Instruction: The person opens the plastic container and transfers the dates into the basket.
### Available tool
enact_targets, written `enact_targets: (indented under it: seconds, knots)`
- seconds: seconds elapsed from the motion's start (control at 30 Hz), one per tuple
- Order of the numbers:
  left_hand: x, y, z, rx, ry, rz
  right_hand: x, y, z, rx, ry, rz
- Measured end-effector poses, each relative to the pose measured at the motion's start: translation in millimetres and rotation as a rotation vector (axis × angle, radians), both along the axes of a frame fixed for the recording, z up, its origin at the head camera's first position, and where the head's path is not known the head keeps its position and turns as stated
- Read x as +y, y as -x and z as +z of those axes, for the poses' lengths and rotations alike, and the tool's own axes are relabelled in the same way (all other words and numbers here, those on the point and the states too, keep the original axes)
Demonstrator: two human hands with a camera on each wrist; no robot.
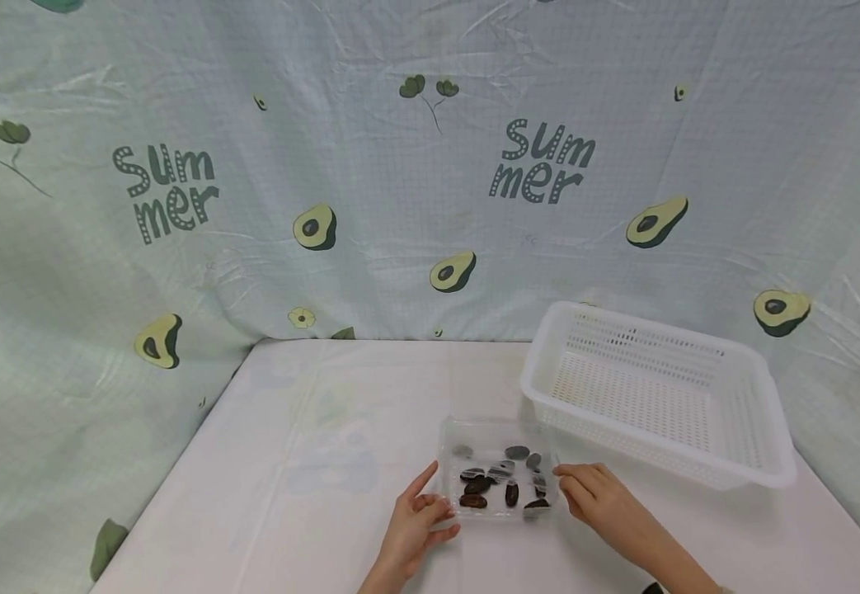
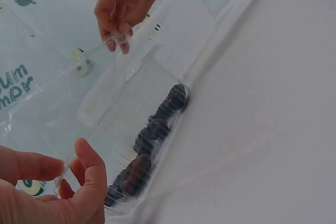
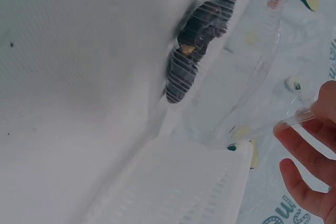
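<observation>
A clear plastic box (image 1: pixel 496 426) stands on the white table, with several dark brown, wrinkled fruits that look like dates (image 1: pixel 475 501) spread over its bottom. My left hand (image 1: pixel 416 521) is at the box's near left side; the left wrist view shows thumb and finger pinching its clear upper edge. On the opposite side, my right hand (image 1: pixel 599 497) pinches the edge between thumb and fingers, as the right wrist view shows. The dates (image 3: pixel 197 38) lie low behind the ribbed wall. Whether the clear upper part is a separate lid, I cannot tell.
Behind and to the right of the box stands a large white perforated basket (image 1: pixel 660 450). The white table (image 1: pixel 311 495) extends to the left. A pale curtain (image 1: pixel 370 165) printed with avocados hangs at the back and sides.
</observation>
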State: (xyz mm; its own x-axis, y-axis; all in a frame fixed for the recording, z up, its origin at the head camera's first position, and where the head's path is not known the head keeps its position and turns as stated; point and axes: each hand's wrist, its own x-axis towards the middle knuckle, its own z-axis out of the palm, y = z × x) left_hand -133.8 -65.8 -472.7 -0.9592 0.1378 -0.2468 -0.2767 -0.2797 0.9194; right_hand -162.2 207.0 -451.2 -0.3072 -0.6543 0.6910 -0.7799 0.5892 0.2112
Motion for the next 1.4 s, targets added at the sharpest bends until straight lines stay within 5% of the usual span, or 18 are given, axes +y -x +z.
enact_targets:
  seconds: [0.2, 0.4, 0.57, 0.8, 1.03, 1.17, 1.4]
  knots:
    - [-1.3, 0.6, 1.3, 0.000, 0.051, -0.006, -0.4, 13.0, 9.7, 0.018, 0.113, 0.026]
    - [-6.1, 2.3, 1.7, 0.023, 0.110, -0.057, 0.3, 23.3, 20.7, -0.162, 0.319, 0.049]
    - [-10.0, 4.8, 1.9, 0.033, 0.140, -0.086, -2.3, 29.2, 28.8, -0.333, 0.464, -0.015]
    - [-9.9, 9.3, 3.9, 0.041, 0.141, -0.098, -8.4, 35.8, 36.5, -0.354, 0.595, -0.079]
    - [-9.6, 11.9, 4.8, 0.047, 0.135, -0.100, -15.2, 33.4, 45.2, -0.314, 0.565, -0.070]
    - [-9.0, 12.4, 3.6, 0.041, 0.125, -0.103, -19.6, 34.3, 48.6, -0.190, 0.505, 0.001]
    - [-8.0, 13.1, 1.1, 0.020, 0.122, -0.094, -32.0, 40.0, 43.6, 0.002, 0.179, 0.174]
